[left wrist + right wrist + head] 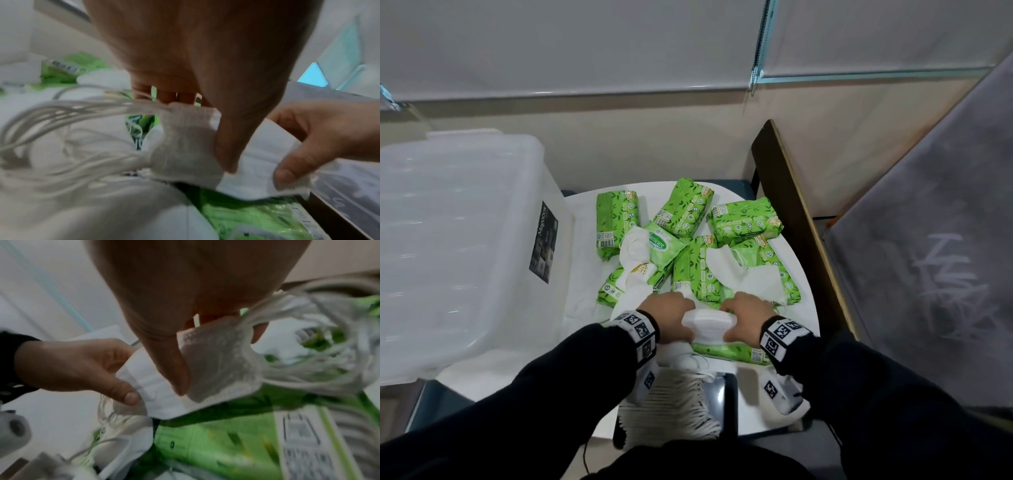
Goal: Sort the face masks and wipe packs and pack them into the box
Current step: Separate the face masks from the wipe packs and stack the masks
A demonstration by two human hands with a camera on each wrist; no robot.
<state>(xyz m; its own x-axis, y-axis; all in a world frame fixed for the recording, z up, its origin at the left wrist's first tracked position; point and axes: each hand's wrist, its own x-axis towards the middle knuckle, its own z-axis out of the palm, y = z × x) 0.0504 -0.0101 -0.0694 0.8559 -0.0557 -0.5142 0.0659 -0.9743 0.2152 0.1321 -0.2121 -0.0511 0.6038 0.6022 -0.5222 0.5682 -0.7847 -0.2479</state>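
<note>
Both hands on one stack of white face masks (707, 323), lower centre of head view, just above a green wipe pack (726, 350) lying on the white table (803, 274). Left hand (671, 317) pinching left end of stack, thumb under, fingers over; right hand (748, 313) pinching right end likewise. Ear loops (68, 116) fanned out loose at both ends in wrist views, blurred. More green wipe packs (744, 219) scattered across centre of head view with loose single masks (746, 281) draped over them; another batch of masks (674, 407) at bottom centre by the table edge. Clear plastic box (458, 246) at left of frame, well apart from the stack; contents not readable through the wall. Likely step: squaring up and gathering masks into one bundle before boxing. To do well: keep even squeeze at both ends so layers stay aligned, tuck or sweep loops inward before lifting, lift clear of the pack below so nothing snags, carry flat to the box at left. Risk: loops catching on nearby packs, stack fanning if one end slips
</note>
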